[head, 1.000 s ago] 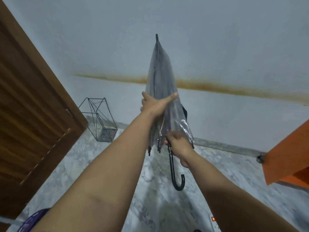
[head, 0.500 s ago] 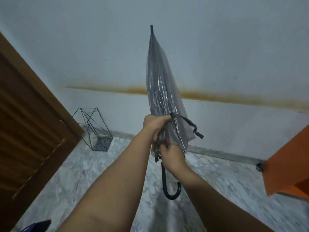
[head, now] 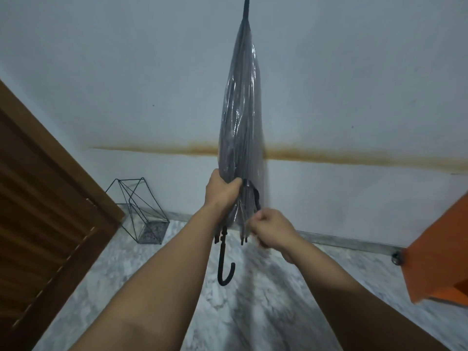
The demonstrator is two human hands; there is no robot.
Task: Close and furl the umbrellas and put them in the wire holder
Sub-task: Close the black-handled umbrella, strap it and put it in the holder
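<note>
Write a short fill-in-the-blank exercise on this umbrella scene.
1. The left hand grips the furled ____.
2. The right hand pinches the umbrella's black ____.
3. The wire holder stands on the floor beside the wooden ____.
4. The hooked handle points ____.

Missing words: umbrella; strap; door; down

A pale, bluish-white painted wall [head: 354, 72] fills most of the view, in dim, even light. A blurred rusty-orange stain band [head: 354, 158] runs level across it. Along the wall's foot lies a narrow grey stone skirting strip [head: 342, 243], and below it a grey-and-white marbled stone floor [head: 253, 312]. At the left stands a brown wooden louvred door [head: 38, 211] in a matching frame. An orange flat panel [head: 440, 262] juts in from the right edge, with a small dark knob [head: 395, 258] just beside its corner.
</note>
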